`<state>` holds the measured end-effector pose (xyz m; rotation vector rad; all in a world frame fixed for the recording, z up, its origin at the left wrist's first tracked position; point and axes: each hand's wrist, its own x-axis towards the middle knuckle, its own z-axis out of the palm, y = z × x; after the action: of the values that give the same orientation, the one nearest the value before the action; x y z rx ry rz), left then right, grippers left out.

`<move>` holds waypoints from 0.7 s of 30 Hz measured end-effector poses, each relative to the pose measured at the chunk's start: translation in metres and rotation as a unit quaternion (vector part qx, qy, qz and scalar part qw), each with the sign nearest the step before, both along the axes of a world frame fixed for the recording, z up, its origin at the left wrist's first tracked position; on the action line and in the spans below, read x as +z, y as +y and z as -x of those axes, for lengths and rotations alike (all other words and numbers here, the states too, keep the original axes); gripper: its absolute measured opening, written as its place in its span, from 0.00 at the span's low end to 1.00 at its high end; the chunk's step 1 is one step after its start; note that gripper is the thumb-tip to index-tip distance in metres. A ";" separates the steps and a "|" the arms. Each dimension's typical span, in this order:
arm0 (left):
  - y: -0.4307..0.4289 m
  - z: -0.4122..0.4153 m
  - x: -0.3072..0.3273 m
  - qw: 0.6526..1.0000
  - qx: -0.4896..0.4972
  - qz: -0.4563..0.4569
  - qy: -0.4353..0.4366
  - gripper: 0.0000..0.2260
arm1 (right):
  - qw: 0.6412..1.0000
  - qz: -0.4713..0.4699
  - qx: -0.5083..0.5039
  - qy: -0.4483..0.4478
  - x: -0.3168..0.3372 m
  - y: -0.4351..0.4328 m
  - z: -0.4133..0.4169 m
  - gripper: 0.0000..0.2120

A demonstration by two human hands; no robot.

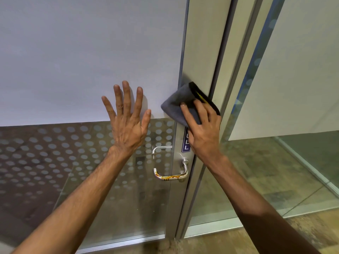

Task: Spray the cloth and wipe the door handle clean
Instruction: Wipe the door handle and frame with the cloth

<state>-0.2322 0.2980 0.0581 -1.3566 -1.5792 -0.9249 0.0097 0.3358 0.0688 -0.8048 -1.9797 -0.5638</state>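
Right hand presses grey cloth on door frame above soiled handle.

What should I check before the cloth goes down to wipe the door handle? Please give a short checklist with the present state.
1. Cloth in the grip: ok. The right hand presses the grey cloth against the door frame.
2. Cloth on the handle: not ok. It sits above the metal door handle, not touching it.
3. Dirt located: ok. Orange-brown smears show on the handle's lower bar.
4. Door steadied: ok. The left hand lies flat and open on the glass door.
5. Cloth sprayed: cannot tell. No wetness or spray bottle is visible.
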 end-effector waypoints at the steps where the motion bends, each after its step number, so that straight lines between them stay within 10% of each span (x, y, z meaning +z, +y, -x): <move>1: 0.000 0.000 -0.001 1.000 0.000 0.000 0.000 0.32 | 1.000 -0.014 -0.003 -0.017 -0.005 0.003 -0.002 0.30; 21: -0.001 -0.002 0.000 1.000 -0.011 -0.001 -0.013 0.30 | 0.957 0.099 -0.012 -0.273 -0.072 -0.021 -0.028 0.16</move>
<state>-0.2303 0.2974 0.0585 -1.3670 -1.5852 -0.9612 0.0374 0.3150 -0.0035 -0.8572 -2.5679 -0.6596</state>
